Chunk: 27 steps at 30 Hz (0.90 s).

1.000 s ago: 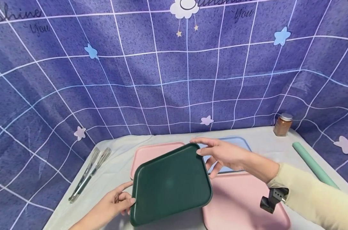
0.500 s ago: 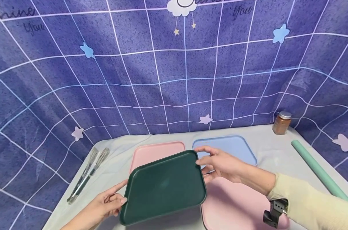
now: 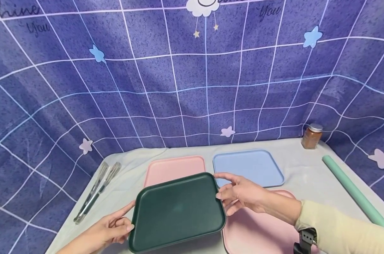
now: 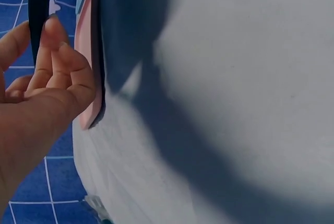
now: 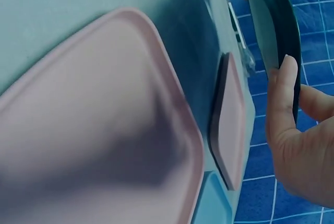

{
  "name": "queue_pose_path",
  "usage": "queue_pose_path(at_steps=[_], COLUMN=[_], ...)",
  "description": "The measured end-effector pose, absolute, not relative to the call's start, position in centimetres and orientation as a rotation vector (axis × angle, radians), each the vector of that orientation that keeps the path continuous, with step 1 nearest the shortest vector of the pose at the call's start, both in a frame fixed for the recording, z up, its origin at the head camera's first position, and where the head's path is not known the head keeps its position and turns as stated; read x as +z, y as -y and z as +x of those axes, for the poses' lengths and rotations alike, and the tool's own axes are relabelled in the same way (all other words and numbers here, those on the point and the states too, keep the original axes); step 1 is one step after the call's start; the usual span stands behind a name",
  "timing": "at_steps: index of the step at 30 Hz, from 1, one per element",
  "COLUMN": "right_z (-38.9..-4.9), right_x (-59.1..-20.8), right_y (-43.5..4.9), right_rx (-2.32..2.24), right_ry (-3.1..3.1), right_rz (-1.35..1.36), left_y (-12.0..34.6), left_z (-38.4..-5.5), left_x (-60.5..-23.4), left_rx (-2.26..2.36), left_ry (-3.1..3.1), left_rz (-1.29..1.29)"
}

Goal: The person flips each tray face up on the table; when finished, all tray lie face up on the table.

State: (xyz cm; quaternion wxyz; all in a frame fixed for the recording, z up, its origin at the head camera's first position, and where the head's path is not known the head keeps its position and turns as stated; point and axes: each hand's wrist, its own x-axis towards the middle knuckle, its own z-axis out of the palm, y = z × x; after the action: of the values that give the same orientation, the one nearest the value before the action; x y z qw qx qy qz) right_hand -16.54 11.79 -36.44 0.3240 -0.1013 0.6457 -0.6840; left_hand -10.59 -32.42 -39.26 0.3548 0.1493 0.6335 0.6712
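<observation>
A dark green rectangular tray [image 3: 179, 211] is held between both hands above the table, its right end higher in the head view. The left hand [image 3: 111, 227] pinches its left edge, thumb on the upper face; the left wrist view shows that hand's fingers [image 4: 52, 67] at the tray's edge. On the opposite side, the right hand [image 3: 243, 194] grips the right edge, also with the thumb over the rim. Beneath the right forearm lies a larger pink tray [image 3: 258, 229], partly covered. A smaller pink tray [image 3: 176, 168] sits behind the green one, which hides its front part.
A blue tray [image 3: 247, 167] lies at the back, right of the small pink one. Metal tongs [image 3: 96, 194] rest at the far left. A jar with a silver lid [image 3: 312, 137] stands at the back right, and a green roll [image 3: 355, 192] lies along the right side.
The green tray has moved down and left in the head view, carried by both hands, and its tilt has lessened slightly. More of the blue tray now shows.
</observation>
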Motion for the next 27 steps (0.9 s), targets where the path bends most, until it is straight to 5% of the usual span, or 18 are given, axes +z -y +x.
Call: queue_pose_path(at_steps=[27], right_z=[-14.3], right_x=[-39.2], right_y=[-9.7], right_rx=[-1.709], right_ry=[-1.714], right_rz=[-0.245], left_y=[34.4], left_z=[-10.4], left_x=[-40.2], left_rx=[1.694], left_ry=[-1.665], left_rz=[0.472])
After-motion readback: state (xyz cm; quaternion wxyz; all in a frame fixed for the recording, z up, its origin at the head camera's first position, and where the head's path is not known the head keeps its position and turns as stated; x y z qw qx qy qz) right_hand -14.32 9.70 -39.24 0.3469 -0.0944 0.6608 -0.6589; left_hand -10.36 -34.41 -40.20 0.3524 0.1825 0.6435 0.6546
